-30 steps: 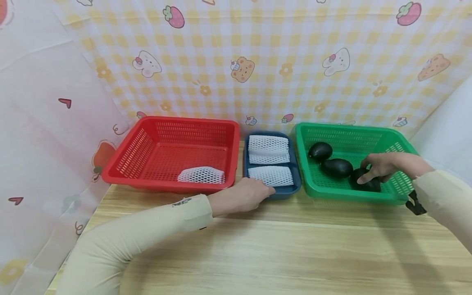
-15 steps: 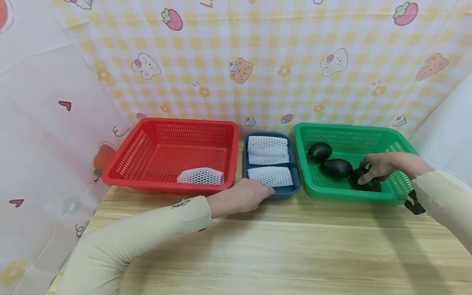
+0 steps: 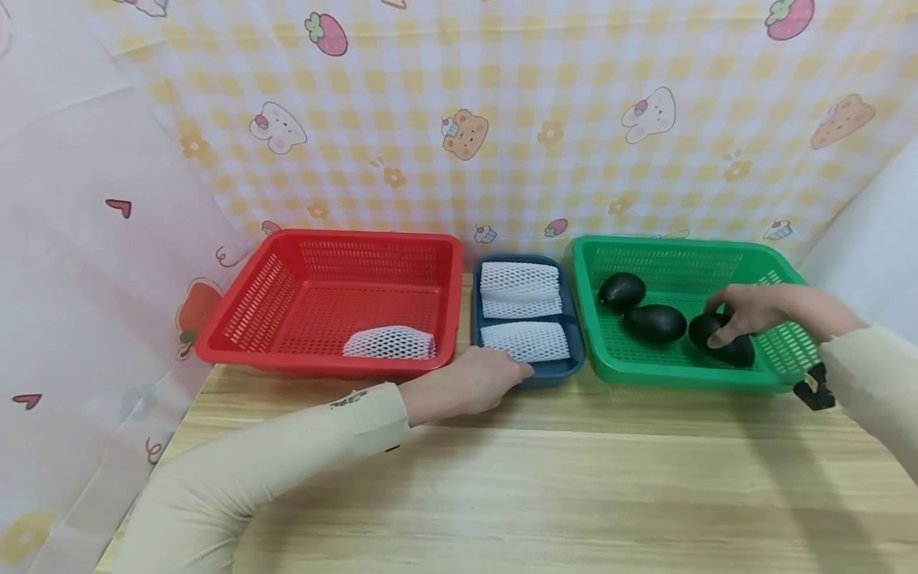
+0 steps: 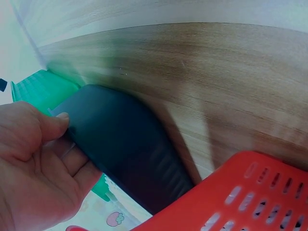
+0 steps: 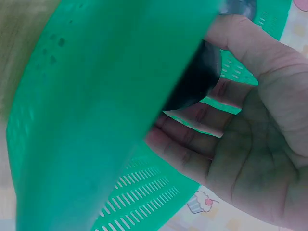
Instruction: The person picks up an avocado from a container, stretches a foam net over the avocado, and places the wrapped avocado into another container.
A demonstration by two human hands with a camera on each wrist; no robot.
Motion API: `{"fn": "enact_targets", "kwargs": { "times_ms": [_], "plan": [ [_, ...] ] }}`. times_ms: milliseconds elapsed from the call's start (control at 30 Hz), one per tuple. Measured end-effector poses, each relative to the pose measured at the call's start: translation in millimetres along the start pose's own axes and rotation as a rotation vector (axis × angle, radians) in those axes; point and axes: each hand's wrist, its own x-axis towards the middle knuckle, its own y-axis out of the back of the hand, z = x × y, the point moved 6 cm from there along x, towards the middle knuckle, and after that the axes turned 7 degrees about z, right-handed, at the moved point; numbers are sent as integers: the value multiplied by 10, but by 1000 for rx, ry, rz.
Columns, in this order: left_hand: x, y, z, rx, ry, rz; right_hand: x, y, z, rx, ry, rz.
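Observation:
In the head view, my right hand (image 3: pixel 749 311) holds a dark avocado (image 3: pixel 740 351) inside the green basket (image 3: pixel 681 378), thumb on the near side. The right wrist view shows this avocado (image 5: pixel 197 82) between thumb and fingers, partly hidden by the basket wall. Two more avocados, one farther back (image 3: pixel 621 291) and one in the middle (image 3: pixel 656 324), lie to its left. My left hand (image 3: pixel 476 383) grips the front left rim of a blue divided tray (image 3: pixel 578 351); in the left wrist view its thumb presses the tray's outer wall (image 4: pixel 120 130). White foam net sleeves (image 3: pixel 527 341) lie in both tray compartments.
A red basket (image 3: pixel 330 365) stands left of the tray, holding a bulging foam net (image 3: pixel 390 343) with something dark showing through its mesh. Behind everything hangs a checked curtain (image 3: pixel 402 96). The wooden table (image 3: pixel 502 494) extends in front of the containers.
My right hand has shifted slightly right and back with the avocado, which now stands apart from the middle one. My left hand stays on the tray rim.

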Motion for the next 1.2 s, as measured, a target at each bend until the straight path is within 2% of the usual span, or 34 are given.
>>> {"fn": "enact_targets", "kwargs": {
  "times_ms": [267,567,867,1033,1200],
  "plan": [
    [-16,9,8,6,0,-7,-91,160,-141,-77,45,112],
    [-28,12,15,12,-10,20,-182,330,-375,-82,77,216],
    [-48,20,20,8,-8,29,-248,472,-827,-142,154,323],
    [-48,20,25,17,-7,25,-298,492,-1110,-180,224,372],
    [-47,9,14,11,5,22,-332,462,-1359,-172,287,388]
  ]
}}
